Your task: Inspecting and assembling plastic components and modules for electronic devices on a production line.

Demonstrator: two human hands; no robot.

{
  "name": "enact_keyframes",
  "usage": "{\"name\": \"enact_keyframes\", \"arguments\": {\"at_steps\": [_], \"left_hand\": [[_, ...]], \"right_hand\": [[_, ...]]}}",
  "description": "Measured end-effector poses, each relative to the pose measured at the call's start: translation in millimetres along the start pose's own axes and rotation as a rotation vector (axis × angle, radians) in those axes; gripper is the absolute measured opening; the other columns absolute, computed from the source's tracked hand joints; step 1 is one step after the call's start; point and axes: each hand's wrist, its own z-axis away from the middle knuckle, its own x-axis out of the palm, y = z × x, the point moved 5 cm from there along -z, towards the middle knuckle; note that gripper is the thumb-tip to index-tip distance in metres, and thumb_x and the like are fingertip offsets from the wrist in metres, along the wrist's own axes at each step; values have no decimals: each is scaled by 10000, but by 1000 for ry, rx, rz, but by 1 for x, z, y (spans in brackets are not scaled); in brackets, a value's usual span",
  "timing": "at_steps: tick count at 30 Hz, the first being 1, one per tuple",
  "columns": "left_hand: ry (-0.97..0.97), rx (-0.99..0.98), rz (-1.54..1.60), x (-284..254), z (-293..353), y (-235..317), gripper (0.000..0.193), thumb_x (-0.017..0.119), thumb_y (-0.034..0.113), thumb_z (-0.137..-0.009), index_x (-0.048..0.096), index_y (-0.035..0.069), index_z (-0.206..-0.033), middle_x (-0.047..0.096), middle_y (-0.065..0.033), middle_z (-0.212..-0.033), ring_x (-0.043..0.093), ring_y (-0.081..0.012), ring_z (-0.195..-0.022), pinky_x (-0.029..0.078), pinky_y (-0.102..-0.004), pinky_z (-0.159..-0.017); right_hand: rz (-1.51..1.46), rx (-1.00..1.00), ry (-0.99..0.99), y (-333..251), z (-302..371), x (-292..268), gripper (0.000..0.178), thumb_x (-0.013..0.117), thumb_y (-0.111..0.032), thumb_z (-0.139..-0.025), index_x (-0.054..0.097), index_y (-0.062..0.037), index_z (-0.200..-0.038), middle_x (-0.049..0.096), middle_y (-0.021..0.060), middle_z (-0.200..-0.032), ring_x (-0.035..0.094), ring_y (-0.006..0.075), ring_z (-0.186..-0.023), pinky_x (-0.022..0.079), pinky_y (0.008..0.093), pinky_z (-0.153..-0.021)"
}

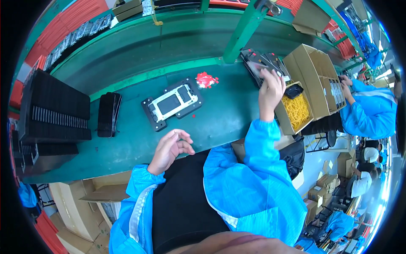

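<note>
My left hand (pixel 168 149) hovers at the bench's near edge, fingers loosely curled and apart, with nothing in them. Just beyond it lies a black fixture block (pixel 183 111) with corner screws, holding a pale metal phone-like frame (pixel 164 113) with dark rectangular openings. At the right, my raised right hand (pixel 272 89) has its fingers closed near a blurred, pale flat piece (pixel 256 69); what exactly they grip is unclear. Behind that hand sits a pile of dark flat panels (pixel 272 63) with red marks. A heap of small red pieces (pixel 206 80) rests beyond the fixture.
Tall stacks of black trays (pixel 59 101) stand at the left, beside a smaller stack of black flat pieces (pixel 109 114). To the right are a box of yellow bands (pixel 297 111) and a divided cardboard box (pixel 315 76). A green post (pixel 243 38) rises behind. A co-worker (pixel 367 111) works at far right.
</note>
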Motion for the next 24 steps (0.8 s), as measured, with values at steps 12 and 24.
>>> {"name": "enact_keyframes", "arguments": {"at_steps": [12,24], "left_hand": [[-124,-108,198,47,-17,32,814,520,228,-1047,42,182,-1704,417,-184,-1587,532,-379,-1387,576,-632,-969],[141,336,-847,33,-2,22,1045,603,-33,-858,-29,62,-1684,381,-208,-1550,475,-329,-1382,455,-446,-1117]], "right_hand": [[-937,-147,-639,-185,52,-47,365,681,40,-769,837,-182,-1014,719,102,-1322,579,377,-1365,452,502,-1134],[-1608,475,-793,-239,59,-43,230,699,-95,-965,681,31,-1156,562,172,-1451,572,255,-1318,452,408,-1106]]}}
